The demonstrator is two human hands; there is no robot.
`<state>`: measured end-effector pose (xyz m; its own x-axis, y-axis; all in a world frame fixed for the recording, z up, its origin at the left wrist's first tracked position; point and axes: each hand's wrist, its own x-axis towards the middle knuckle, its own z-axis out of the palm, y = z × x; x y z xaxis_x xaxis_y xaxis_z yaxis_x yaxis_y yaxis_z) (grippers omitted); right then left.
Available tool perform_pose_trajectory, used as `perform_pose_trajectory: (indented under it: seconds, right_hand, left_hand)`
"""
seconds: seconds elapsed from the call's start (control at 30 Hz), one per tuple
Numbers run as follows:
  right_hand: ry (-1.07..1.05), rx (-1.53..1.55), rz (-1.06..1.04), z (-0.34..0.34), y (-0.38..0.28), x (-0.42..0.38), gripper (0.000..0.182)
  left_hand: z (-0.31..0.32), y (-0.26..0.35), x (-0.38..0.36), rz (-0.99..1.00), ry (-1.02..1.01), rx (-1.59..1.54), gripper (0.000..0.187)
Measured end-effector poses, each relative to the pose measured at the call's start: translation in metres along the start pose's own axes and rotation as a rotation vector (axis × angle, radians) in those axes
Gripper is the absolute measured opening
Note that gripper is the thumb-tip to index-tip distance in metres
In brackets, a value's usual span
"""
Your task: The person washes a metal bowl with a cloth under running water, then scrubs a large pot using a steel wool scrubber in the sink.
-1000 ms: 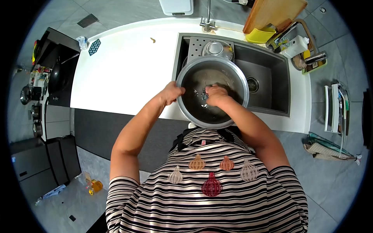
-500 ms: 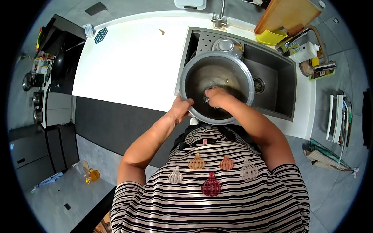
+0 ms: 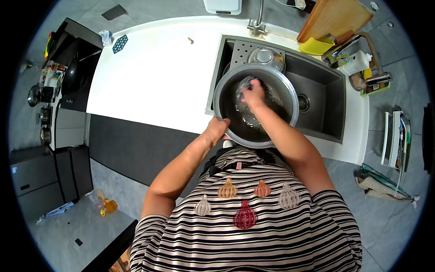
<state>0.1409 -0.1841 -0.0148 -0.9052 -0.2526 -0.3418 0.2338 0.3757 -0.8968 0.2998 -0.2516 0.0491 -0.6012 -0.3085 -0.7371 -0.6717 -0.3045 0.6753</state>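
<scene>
A large round metal basin (image 3: pixel 219 86) rests tilted over the left part of the sink, with some water shining inside it. My left hand (image 3: pixel 218 128) grips its near left rim, thumb over the edge and fingers underneath. Down inside, my right hand (image 3: pixel 254 94) is closed on a grey, shiny steel wool scrubber (image 3: pixel 244 84), pressed to the basin's inner wall. Motion smears the scrubber and fingertips somewhat. Behind the basin, a glass lid (image 3: pixel 265 56) with a metal centre lies by a perforated tray (image 3: pixel 240 53).
The dark sink (image 3: pixel 317 86) has its drain to the right. A faucet (image 3: pixel 256 28) stands behind. A wooden cutting board (image 3: pixel 333 20), yellow container (image 3: pixel 316 46) and white bottle (image 3: pixel 355 63) line the back right. A small brown scrap (image 3: pixel 190 41) lies on the white counter (image 3: pixel 154 77).
My right hand has moved from the near part of the basin to its far left inner wall, taking the scrubber along. My left hand keeps its hold on the rim.
</scene>
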Motion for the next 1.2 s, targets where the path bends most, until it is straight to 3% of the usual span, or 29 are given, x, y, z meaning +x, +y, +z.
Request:
perform_pose_trajectory:
  seconds: [0.07,0.1,0.17,0.23,0.3,0.37,0.43,0.5,0.57,0.6,0.63,0.73,0.77,0.83,0.93,1.0,1.1,1.17,1.2]
  right_hand:
    - [-0.277,-0.233,-0.128,0.011,0.017,-0.004,0.038]
    - [-0.400,-0.351,-0.182,0.008,-0.005,-0.021,0.036]
    - [-0.323,-0.375,-0.292,0.010,-0.016,-0.015,0.035]
    - [0.099,-0.040,-0.231,0.007,-0.009,0.012,0.031]
    - [0.252,0.470,0.084,-0.011,-0.013,0.013,0.032]
    - [0.353,0.323,0.121,-0.012,0.021,0.020,0.032]
    - [0.523,-0.225,-0.101,-0.012,0.031,0.007,0.035]
    - [-0.062,-0.636,0.011,-0.016,0.018,-0.012,0.039]
    - [-0.366,-0.841,-0.059,-0.015,-0.001,-0.023,0.038]
    - [-0.327,-0.848,-0.213,-0.014,-0.007,-0.031,0.035]
    - [-0.327,-0.852,-0.210,-0.014,-0.016,-0.033,0.035]
    - [-0.162,-1.017,-0.935,-0.014,-0.034,-0.025,0.040]
    - [-0.128,-1.111,-1.172,-0.025,-0.039,-0.016,0.019]
    - [-0.165,-1.297,-1.402,-0.047,-0.041,0.006,0.013]
    - [-0.173,-1.616,-1.116,-0.084,-0.028,0.011,0.012]
    - [-0.177,-1.674,-0.697,-0.091,-0.004,0.001,0.015]
    - [-0.579,-1.591,-0.189,-0.080,-0.006,-0.029,0.036]
    - [-0.694,-1.577,-0.169,-0.069,-0.022,-0.042,0.036]
    - [-0.776,-1.389,-0.222,-0.065,-0.027,-0.045,0.036]
  left_hand:
    - [0.002,0.000,-0.002,-0.011,0.000,-0.011,0.028]
    - [0.003,0.002,-0.004,-0.014,-0.004,-0.009,0.028]
    - [0.004,0.007,-0.008,-0.033,0.008,-0.013,0.029]
    - [0.004,0.001,-0.005,-0.011,0.010,-0.045,0.029]
    - [0.002,-0.004,-0.002,0.009,0.014,-0.085,0.030]
    - [0.002,-0.004,0.002,-0.012,-0.012,-0.073,0.030]
    - [0.004,-0.001,-0.002,0.001,0.005,-0.068,0.029]
    - [0.003,-0.001,-0.003,0.008,0.033,-0.061,0.028]
    - [0.004,-0.002,-0.001,0.023,0.005,-0.061,0.027]
    - [0.004,-0.002,-0.001,0.022,0.001,-0.062,0.027]
    - [0.004,-0.001,-0.002,0.053,0.012,-0.038,0.026]
    - [0.002,-0.007,0.004,0.078,0.018,0.002,0.027]
    - [0.001,-0.010,0.007,0.075,0.013,0.022,0.028]
    - [0.002,-0.003,-0.001,0.054,0.029,-0.009,0.030]
    - [0.008,-0.005,-0.002,0.053,0.082,-0.108,0.033]
    - [0.013,-0.010,0.004,0.081,0.112,-0.182,0.035]
    - [0.016,-0.015,0.006,0.214,0.176,-0.281,0.035]
    - [0.014,-0.010,0.004,0.149,0.146,-0.287,0.037]
    - [0.012,-0.013,0.008,0.148,0.148,-0.288,0.037]
